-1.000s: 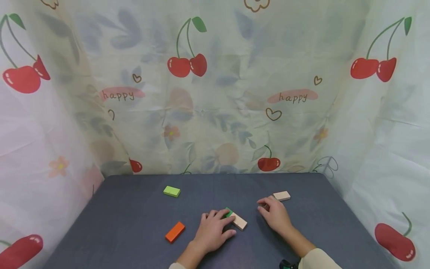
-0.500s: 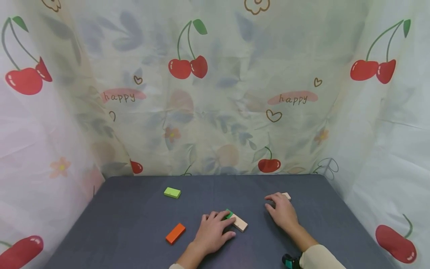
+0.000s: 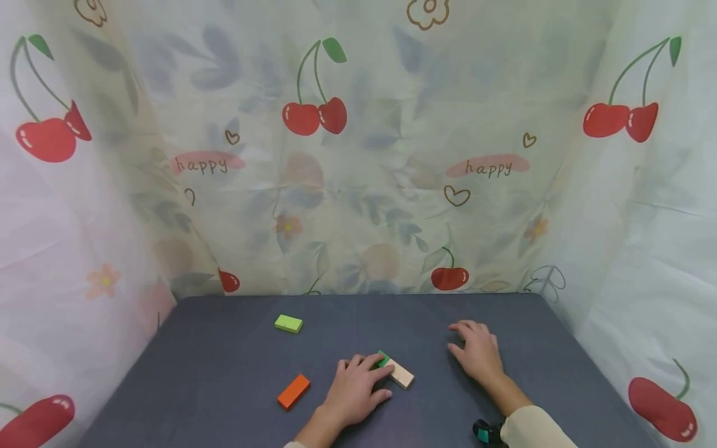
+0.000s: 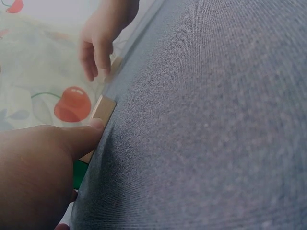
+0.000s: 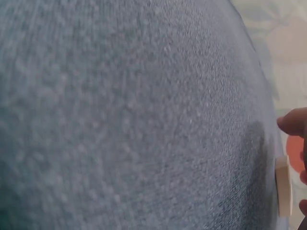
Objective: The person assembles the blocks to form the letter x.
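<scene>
The person works with two bare hands, without gloves, and no rings can be seen. The right hand (image 3: 477,356) comes out of a long sleeve (image 3: 534,430) of cream or pale beige cloth, which ends a little before the wrist. Beside this sleeve there is a small black device (image 3: 486,432) with a teal part. At the left hand (image 3: 351,390) only a thin edge of the same pale cuff (image 3: 294,444) shows.

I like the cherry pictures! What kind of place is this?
Probably a small play or recording booth: cherry-print curtains wrap around a dark grey table with flat colored blocks, such as an orange block and a light green block.
</scene>
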Demonstrator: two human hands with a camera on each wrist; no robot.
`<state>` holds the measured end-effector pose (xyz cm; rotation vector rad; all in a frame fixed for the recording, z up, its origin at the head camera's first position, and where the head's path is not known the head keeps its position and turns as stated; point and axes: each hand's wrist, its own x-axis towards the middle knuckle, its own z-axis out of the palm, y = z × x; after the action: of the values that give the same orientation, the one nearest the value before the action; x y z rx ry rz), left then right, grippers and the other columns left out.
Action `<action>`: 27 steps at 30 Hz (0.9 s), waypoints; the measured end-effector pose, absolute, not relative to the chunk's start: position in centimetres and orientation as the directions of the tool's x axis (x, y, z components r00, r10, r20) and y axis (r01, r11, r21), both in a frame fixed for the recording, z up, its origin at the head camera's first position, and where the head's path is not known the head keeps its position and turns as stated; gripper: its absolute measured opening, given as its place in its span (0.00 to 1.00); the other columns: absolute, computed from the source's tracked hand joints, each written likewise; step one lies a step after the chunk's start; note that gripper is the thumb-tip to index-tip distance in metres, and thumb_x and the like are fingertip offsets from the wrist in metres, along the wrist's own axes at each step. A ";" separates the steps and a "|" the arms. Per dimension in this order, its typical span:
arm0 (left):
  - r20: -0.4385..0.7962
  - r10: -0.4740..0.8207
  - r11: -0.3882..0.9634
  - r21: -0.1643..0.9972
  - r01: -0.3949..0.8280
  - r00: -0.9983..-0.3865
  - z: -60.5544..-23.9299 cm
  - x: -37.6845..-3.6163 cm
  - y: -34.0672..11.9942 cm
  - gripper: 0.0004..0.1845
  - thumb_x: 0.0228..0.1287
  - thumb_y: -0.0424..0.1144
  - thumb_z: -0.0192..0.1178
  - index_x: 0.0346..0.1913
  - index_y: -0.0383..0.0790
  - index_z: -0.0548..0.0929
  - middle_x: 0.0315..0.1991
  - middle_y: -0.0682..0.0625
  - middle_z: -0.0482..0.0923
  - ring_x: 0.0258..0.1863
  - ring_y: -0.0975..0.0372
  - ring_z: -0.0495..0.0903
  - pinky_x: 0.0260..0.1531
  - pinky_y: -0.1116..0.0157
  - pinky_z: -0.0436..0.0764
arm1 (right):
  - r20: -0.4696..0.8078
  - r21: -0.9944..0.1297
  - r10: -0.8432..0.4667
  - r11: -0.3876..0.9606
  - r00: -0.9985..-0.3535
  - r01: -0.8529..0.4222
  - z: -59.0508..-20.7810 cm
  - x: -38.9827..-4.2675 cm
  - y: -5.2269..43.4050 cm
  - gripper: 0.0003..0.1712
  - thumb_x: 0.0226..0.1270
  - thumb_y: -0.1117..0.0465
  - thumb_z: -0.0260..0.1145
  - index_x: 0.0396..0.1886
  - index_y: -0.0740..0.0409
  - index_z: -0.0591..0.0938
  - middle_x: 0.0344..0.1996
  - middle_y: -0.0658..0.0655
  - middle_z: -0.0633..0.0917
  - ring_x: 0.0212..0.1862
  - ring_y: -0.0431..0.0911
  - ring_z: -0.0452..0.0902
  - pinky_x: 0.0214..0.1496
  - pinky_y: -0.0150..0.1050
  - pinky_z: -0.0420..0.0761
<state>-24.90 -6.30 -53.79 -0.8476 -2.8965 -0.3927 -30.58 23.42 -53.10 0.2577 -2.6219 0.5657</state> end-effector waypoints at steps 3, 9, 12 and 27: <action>0.164 0.519 0.811 0.216 0.544 -0.839 -53.9 -24.9 -6.3 0.26 0.65 0.60 0.58 0.66 0.68 0.73 0.67 0.58 0.66 0.56 0.58 0.70 0.44 0.51 0.66 | 0.442 -0.345 -0.076 0.906 -0.894 -0.247 -53.4 -30.6 23.8 0.24 0.54 0.59 0.76 0.52 0.57 0.84 0.54 0.62 0.79 0.59 0.61 0.67 0.56 0.64 0.62; 0.164 0.522 0.809 0.215 0.547 -0.837 -53.9 -24.9 -6.4 0.26 0.65 0.60 0.58 0.67 0.69 0.72 0.67 0.59 0.66 0.55 0.58 0.70 0.44 0.51 0.66 | 0.393 -0.361 -0.061 0.908 -0.917 -0.215 -53.7 -30.8 24.4 0.30 0.55 0.58 0.74 0.59 0.60 0.80 0.61 0.65 0.75 0.63 0.63 0.62 0.60 0.67 0.55; 0.163 0.523 0.809 0.216 0.547 -0.837 -53.7 -24.9 -6.4 0.26 0.65 0.60 0.58 0.67 0.69 0.72 0.68 0.59 0.66 0.56 0.58 0.70 0.44 0.51 0.66 | 0.356 -0.384 -0.045 0.904 -0.933 -0.190 -53.6 -30.8 24.7 0.33 0.56 0.58 0.74 0.62 0.60 0.78 0.64 0.67 0.72 0.65 0.65 0.60 0.60 0.68 0.53; 0.154 0.527 0.803 0.232 0.549 -0.836 -53.7 -25.1 -6.5 0.26 0.66 0.61 0.56 0.67 0.70 0.72 0.68 0.59 0.65 0.56 0.58 0.69 0.44 0.52 0.65 | 0.194 -0.412 -0.075 0.899 -0.978 -0.150 -53.6 -31.2 26.5 0.38 0.60 0.50 0.71 0.68 0.58 0.71 0.70 0.69 0.62 0.69 0.69 0.51 0.59 0.73 0.51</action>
<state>-25.09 -6.45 -53.67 -0.8680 -2.9053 -0.4113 -31.16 26.53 -53.56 0.1722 -2.8913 0.6471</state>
